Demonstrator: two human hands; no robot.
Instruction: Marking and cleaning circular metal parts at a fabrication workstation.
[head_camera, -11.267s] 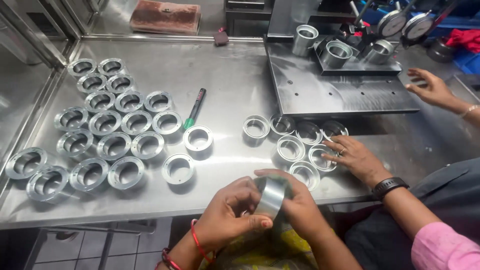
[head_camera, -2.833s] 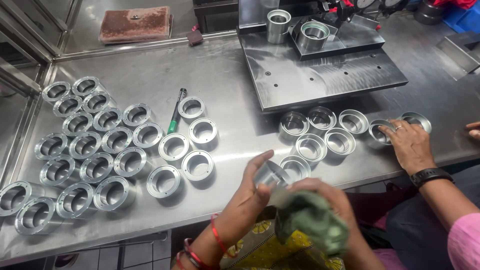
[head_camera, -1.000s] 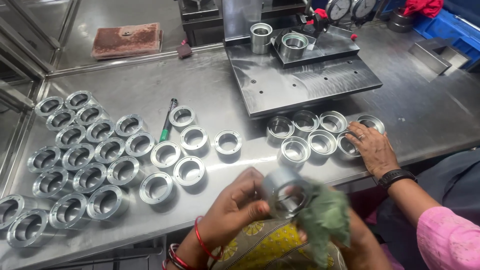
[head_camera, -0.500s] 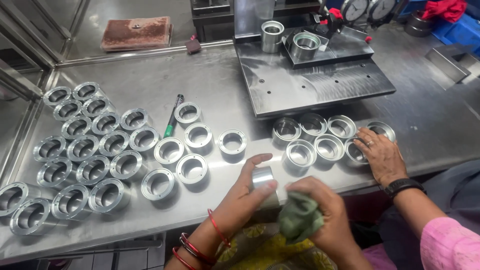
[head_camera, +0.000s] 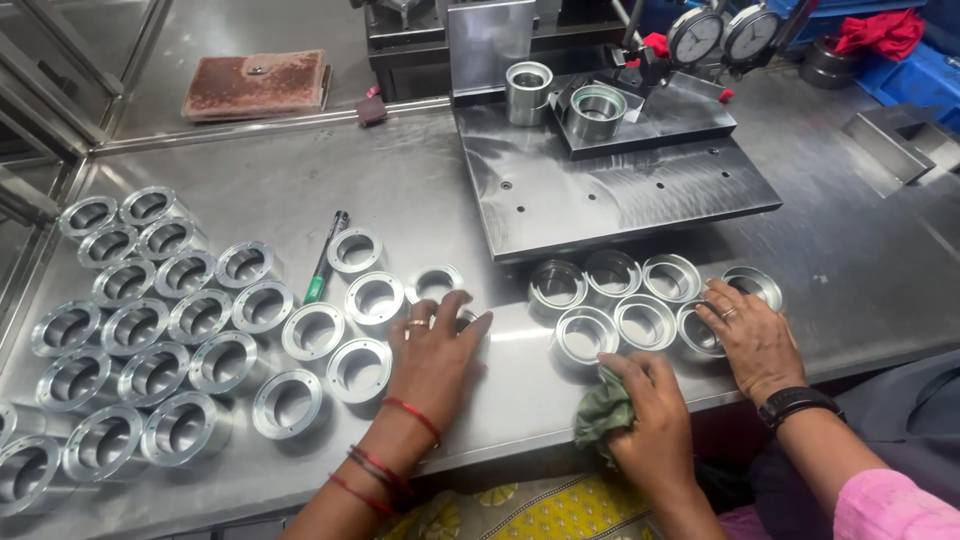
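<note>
Your left hand (head_camera: 435, 345) lies flat, fingers spread, over a metal ring (head_camera: 462, 322) on the steel desk (head_camera: 850, 280), just right of the rows of finished rings (head_camera: 160, 330). Your right hand (head_camera: 650, 415) is bunched around a green cloth (head_camera: 602, 412) at the desk's front edge, while a co-worker's hand (head_camera: 752, 335) rests on rings nearby.

Glaring steel workbench (head_camera: 250, 150), glass partition (head_camera: 60, 60)
</note>
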